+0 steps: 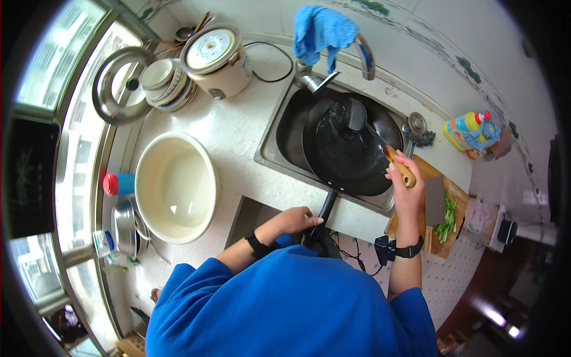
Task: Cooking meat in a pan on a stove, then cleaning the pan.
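A black wok (345,151) rests in the stainless steel sink (267,149), its handle (329,209) reaching over the counter's front edge towards me. My left hand (296,221) is on that handle, thumb against it; the far fingers are partly hidden. In my right hand (408,187) is the wooden handle of a spatula (358,117) with a dark blade, which lies inside the wok. The wok's inside looks wet. Above the sink's back edge, a blue cloth (323,33) hangs over the faucet (366,58).
Left on the counter are a cream basin (178,187), a rice cooker (218,60), stacked bowls (165,85) and a steel lid (105,85). On the right, a cutting board (421,163) holds a cleaver (434,201) and chopped greens (447,221); a yellow detergent bottle (461,129) stands behind.
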`<act>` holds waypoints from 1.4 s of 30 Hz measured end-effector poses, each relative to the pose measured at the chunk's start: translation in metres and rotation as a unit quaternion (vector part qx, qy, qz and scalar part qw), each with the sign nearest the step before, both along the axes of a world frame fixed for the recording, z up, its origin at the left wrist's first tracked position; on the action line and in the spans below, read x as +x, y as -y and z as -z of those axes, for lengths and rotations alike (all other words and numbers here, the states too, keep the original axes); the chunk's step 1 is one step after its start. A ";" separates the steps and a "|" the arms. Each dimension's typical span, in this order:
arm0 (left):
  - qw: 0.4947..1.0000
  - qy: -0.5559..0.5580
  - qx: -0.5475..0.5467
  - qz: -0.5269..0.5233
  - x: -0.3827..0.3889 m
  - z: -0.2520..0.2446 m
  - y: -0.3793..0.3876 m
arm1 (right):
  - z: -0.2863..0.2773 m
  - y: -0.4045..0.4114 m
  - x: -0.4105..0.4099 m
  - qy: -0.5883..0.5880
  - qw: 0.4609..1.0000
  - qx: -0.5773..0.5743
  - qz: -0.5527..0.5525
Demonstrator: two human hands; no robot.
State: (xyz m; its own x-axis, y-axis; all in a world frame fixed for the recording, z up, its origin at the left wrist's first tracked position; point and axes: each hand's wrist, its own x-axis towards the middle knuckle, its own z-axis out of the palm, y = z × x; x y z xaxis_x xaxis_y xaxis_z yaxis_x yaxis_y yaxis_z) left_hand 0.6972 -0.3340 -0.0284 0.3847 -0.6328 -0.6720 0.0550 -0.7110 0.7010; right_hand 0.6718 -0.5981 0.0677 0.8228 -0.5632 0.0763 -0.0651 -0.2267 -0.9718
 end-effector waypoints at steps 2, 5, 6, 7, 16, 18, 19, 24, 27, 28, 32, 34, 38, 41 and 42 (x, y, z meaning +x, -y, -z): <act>1.000 -0.002 -0.020 -0.014 -0.015 0.005 0.005 | -0.002 -0.011 0.001 0.013 0.989 -0.120 -0.081; 1.000 0.000 -0.010 -0.029 -0.027 0.006 0.015 | -0.012 -0.026 -0.008 0.015 0.963 -0.195 -0.184; 0.999 -0.004 -0.006 -0.036 -0.028 0.006 0.017 | -0.016 -0.028 -0.017 0.004 0.956 -0.199 -0.214; 0.999 -0.008 -0.001 -0.043 -0.028 0.007 0.019 | -0.020 -0.028 -0.026 0.003 0.945 -0.212 -0.250; 0.991 -0.050 -0.017 -0.126 -0.041 -0.006 0.032 | -0.062 0.030 -0.139 -0.063 0.935 -0.232 -0.259; 0.974 -0.124 -0.070 -0.175 -0.044 0.005 0.035 | -0.051 0.037 -0.149 -0.044 0.951 -0.232 -0.199; 0.962 -0.162 -0.095 -0.198 -0.046 0.008 0.037 | -0.046 0.040 -0.155 -0.034 0.958 -0.231 -0.168; 0.787 -0.492 -0.229 -0.293 -0.042 0.032 0.048 | -0.020 0.033 -0.176 0.045 0.995 -0.084 -0.026; 0.700 -0.587 -0.300 -0.276 -0.057 0.030 0.064 | -0.016 0.034 -0.189 0.090 0.996 0.011 0.009; 0.691 -0.595 -0.306 -0.274 -0.059 0.023 0.069 | -0.015 0.037 -0.194 0.101 0.994 0.025 0.017; 0.749 -0.511 -0.294 -0.302 -0.059 -0.016 0.067 | -0.022 0.051 -0.206 0.165 0.983 0.046 0.059; 0.773 -0.472 -0.280 -0.318 -0.055 -0.038 0.063 | -0.025 0.058 -0.211 0.193 0.977 0.049 0.074; 0.820 -0.399 -0.239 -0.333 -0.053 -0.074 0.052 | -0.022 0.076 -0.223 0.228 0.967 0.066 0.091; 0.865 -0.330 -0.175 -0.336 -0.051 -0.113 0.046 | -0.018 0.083 -0.226 0.251 0.958 0.090 0.107; 0.880 -0.305 -0.149 -0.333 -0.050 -0.125 0.048 | -0.015 0.087 -0.227 0.254 0.957 0.091 0.106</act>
